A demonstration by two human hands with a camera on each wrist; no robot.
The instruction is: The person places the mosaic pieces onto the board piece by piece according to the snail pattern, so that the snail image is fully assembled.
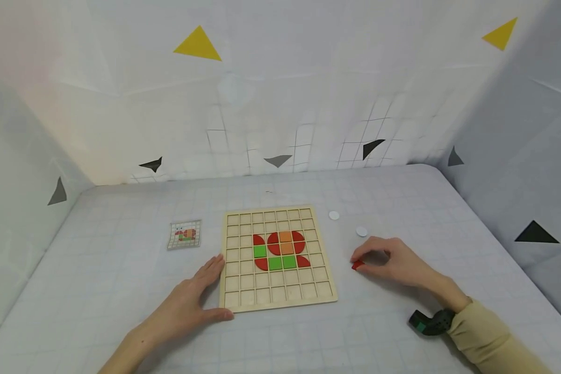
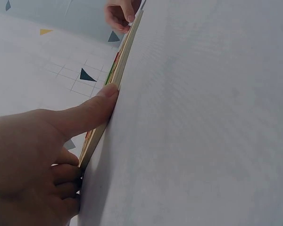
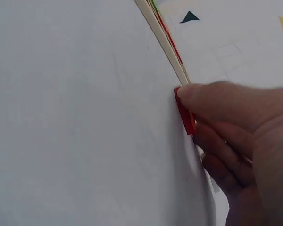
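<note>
A pale wooden grid board (image 1: 240, 284) lies on the table. Set in its cells are red quarter-round pieces (image 1: 261, 264), green squares (image 1: 275, 263) and orange squares (image 1: 285, 248). My left hand (image 1: 183, 306) rests at the board's near left corner, with fingertips along the left side and the thumb (image 2: 92, 113) against the front edge. To the right of the board, my right hand (image 1: 397, 265) pinches a red piece (image 3: 185, 113) between thumb and fingers, low over the table. Its full outline is partly covered by the fingers.
Left of the board lies a small picture card (image 1: 185, 235) with a coloured grid pattern. Two white discs (image 1: 334, 215) lie on the table beyond my right hand. White sheeting (image 1: 271, 104) with yellow, black and grey shapes stands behind and at both sides.
</note>
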